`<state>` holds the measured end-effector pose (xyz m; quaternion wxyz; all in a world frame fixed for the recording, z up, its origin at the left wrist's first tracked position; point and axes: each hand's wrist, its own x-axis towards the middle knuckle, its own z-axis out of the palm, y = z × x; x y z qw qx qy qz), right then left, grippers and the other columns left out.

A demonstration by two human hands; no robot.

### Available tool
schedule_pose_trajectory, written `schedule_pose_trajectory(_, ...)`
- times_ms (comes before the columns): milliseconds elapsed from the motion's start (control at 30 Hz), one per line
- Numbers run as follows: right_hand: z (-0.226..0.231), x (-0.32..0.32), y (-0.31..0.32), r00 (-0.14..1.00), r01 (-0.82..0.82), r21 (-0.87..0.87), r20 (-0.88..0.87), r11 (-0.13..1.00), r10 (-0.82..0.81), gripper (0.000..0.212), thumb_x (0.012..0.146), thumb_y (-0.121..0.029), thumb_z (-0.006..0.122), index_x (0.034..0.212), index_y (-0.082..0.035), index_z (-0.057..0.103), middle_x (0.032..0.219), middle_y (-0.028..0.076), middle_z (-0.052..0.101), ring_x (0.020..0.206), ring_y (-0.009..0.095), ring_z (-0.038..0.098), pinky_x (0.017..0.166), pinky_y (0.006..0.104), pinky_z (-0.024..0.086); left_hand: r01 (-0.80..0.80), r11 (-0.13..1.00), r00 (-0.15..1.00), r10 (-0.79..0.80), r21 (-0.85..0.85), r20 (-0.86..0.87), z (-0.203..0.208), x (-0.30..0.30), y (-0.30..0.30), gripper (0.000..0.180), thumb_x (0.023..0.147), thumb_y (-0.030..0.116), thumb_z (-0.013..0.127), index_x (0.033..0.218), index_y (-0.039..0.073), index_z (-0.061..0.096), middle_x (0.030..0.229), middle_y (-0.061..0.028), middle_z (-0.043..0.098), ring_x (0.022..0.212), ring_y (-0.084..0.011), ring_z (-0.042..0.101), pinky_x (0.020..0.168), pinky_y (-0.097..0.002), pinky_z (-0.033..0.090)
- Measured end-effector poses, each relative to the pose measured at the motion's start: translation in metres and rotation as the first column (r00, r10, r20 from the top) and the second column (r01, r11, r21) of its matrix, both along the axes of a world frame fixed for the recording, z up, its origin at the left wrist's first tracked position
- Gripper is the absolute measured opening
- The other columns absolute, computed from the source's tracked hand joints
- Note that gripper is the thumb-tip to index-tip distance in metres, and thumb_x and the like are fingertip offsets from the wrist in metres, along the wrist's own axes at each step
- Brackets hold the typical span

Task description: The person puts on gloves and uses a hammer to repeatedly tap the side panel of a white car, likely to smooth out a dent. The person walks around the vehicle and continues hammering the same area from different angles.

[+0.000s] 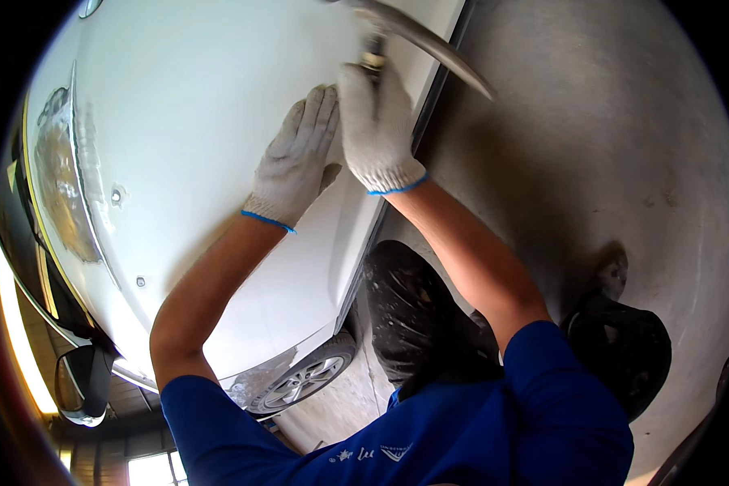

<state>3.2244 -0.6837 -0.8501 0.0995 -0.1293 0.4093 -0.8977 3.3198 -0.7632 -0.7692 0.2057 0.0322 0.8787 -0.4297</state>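
Note:
The white car side panel (219,97) lies along my left. My left hand (296,158), in a white knit glove with a blue cuff edge, rests flat on it with the fingers stretched out. Close beside those fingers, my right hand (377,130), gloved the same way, is closed around the handle of a hammer (437,49). Its long curved grey metal head points toward the floor side, and its near end is blurred by motion. The other end of the head runs to the upper edge of the view.
A scraped bare-metal patch (61,178) shows on the panel at far left, near a side mirror (85,385). A wheel (304,379) sits at the panel's lower end. Grey concrete floor (624,121) spreads to the right, with my dark-trousered knee (421,316) beside the car.

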Motion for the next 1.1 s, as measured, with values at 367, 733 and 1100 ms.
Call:
schedule_pose_trajectory(367, -0.006, 0.004, -0.015, 0.982, -0.189, 0.141, 0.010, 0.972, 0.189, 0.027, 0.100, -0.025, 0.059, 0.097, 0.002, 0.060, 0.069, 0.007, 0.056, 0.066, 0.015, 0.053, 0.061, 0.0332, 0.046, 0.059, 0.998, 0.997, -0.059, 0.001, -0.047, -0.006, 0.003, -0.001, 0.085, 0.081, 0.044, 0.069, 0.146, -0.004, 0.043, 0.154, -0.0171, 0.040, 0.147, -0.0298, 0.031, 0.124, -0.0391, 0.021)
schedule_pose_trajectory(733, -0.006, 0.018, -0.004, 0.997, 0.062, -0.154, 0.063, 0.986, -0.053, 0.030, 0.100, -0.029, 0.059, 0.096, 0.001, 0.057, 0.072, 0.015, 0.059, 0.066, 0.023, 0.059, 0.065, 0.0365, 0.050, 0.115, 0.990, 0.988, -0.106, 0.076, -0.115, -0.005, 0.002, -0.003, 0.080, 0.080, 0.037, 0.069, 0.144, -0.005, 0.044, 0.150, -0.0178, 0.045, 0.145, -0.0313, 0.034, 0.123, -0.0415, 0.024)
schedule_pose_trajectory(1100, 0.001, 0.017, -0.018, 0.989, -0.025, 0.117, -0.144, 0.993, 0.042, 0.024, 0.099, -0.022, 0.059, 0.098, 0.002, 0.056, 0.071, 0.008, 0.059, 0.063, 0.014, 0.055, 0.059, 0.0321, 0.047, 0.047, 0.993, 0.997, -0.040, 0.109, -0.059, -0.007, 0.007, -0.010, 0.069, 0.091, 0.034, 0.058, 0.147, -0.001, 0.040, 0.149, -0.0169, 0.046, 0.143, -0.0330, 0.036, 0.122, -0.0461, 0.025)
